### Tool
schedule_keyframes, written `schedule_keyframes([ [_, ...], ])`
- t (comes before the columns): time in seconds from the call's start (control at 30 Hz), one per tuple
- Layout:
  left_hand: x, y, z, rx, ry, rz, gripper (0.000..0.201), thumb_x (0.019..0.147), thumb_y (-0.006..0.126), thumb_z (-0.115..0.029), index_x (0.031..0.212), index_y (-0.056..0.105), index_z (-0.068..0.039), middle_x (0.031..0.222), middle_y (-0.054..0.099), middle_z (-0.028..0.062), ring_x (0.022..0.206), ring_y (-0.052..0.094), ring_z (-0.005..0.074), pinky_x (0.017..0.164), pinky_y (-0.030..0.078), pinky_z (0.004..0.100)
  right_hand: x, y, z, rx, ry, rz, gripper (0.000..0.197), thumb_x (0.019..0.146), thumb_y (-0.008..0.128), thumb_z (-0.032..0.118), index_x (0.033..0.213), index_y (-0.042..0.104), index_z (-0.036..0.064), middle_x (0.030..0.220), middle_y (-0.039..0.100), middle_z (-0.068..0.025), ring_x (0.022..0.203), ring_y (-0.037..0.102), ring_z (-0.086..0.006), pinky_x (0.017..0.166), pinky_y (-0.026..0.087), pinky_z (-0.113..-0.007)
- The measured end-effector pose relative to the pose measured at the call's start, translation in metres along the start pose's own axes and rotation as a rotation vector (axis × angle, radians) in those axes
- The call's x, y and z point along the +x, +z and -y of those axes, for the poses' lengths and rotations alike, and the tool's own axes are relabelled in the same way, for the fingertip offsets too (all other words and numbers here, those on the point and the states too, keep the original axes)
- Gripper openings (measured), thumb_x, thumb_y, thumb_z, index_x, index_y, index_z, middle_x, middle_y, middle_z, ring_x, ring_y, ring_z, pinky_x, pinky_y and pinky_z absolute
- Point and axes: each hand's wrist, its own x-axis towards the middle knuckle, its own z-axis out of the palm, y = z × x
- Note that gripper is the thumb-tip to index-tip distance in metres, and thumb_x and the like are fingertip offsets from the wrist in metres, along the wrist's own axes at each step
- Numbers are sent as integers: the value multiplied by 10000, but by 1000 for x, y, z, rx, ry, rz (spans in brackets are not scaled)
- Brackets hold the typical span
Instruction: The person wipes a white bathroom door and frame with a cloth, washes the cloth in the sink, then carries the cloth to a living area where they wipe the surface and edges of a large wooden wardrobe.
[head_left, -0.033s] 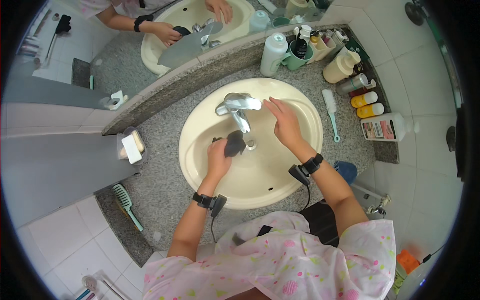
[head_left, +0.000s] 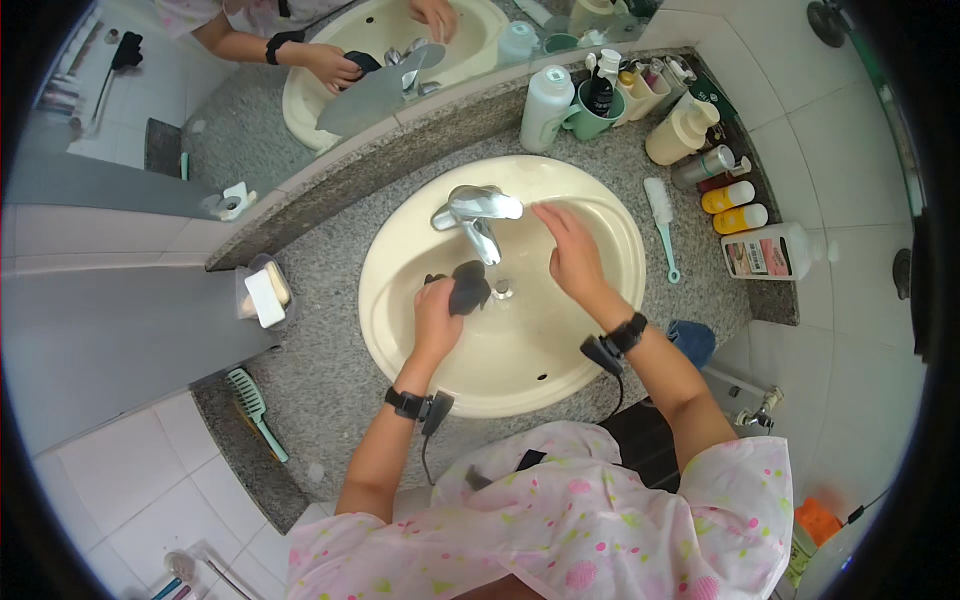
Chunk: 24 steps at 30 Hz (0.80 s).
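My left hand (head_left: 437, 318) is closed round a small bunched dark grey cloth (head_left: 468, 288) inside the cream oval sink (head_left: 385, 345). The cloth hangs just below the spout of the chrome faucet (head_left: 480, 212), beside the drain (head_left: 503, 290). What kind of cloth it is does not show. On the other side of the faucet, my right hand (head_left: 575, 250) is held over the basin with its fingers stretched out and nothing in it. Its fingertips are close to the end of the faucet lever; whether they touch it I cannot tell.
A cleaning brush (head_left: 660, 215) lies right of the sink. Bottles, a green mug (head_left: 592, 122) and a pump dispenser (head_left: 685, 132) line the back right. A soap dish (head_left: 263, 292) and a green comb (head_left: 252, 405) lie left. The mirror (head_left: 240, 100) rises behind the ledge.
My right hand's fingertips have shifted very slightly toward me. My left hand and the cloth look the same.
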Motion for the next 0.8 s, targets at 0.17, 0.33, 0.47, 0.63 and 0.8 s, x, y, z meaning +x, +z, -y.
schedule_keyframes([
  [0.17, -12, -25, -39, 52, 215, -29, 375, 639, 536, 87, 996, 567, -24, 959, 580, 160, 981, 513, 368, 927, 352, 453, -40, 6, 68, 311, 154, 224, 572, 651, 648, -2, 1209, 541, 69, 1257, 499, -147, 1022, 570, -339, 838, 496, -406],
  [0.33, -22, -34, -64, 57, 203, 5, 379, 639, 562, 75, 1001, 564, -36, 1013, 540, 135, 988, 519, 346, 960, 330, 445, -38, 6, 68, 335, 74, 365, 435, 671, 699, 50, 1090, 580, 57, 1217, 510, -135, 900, 621, -315, 757, 516, -386],
  [0.47, -26, -31, -55, -45, 7, -17, 491, 628, 652, 37, 1096, 555, -76, 1096, 485, 97, 1047, 517, 310, 976, 327, 445, -48, 4, 70, 290, 58, 365, 385, 685, 692, 34, 1052, 579, 35, 1138, 541, -124, 864, 612, -302, 745, 517, -363],
  [0.63, -29, -15, -47, -273, 96, 39, 754, 579, 764, -17, 1277, 494, -106, 1257, 458, 110, 1084, 510, 284, 987, 360, 429, -61, 11, 85, 629, 167, 167, 330, 697, 596, -12, 1020, 527, -3, 962, 548, -161, 822, 595, -318, 687, 499, -370],
  [0.8, -31, -2, -42, -465, 150, 75, 857, 562, 810, -55, 1336, 444, -66, 1293, 497, 151, 1073, 549, 264, 922, 451, 371, -68, 19, 91, 862, 328, 162, 370, 710, 530, -54, 1077, 505, -16, 975, 555, -139, 861, 615, -254, 732, 509, -299],
])
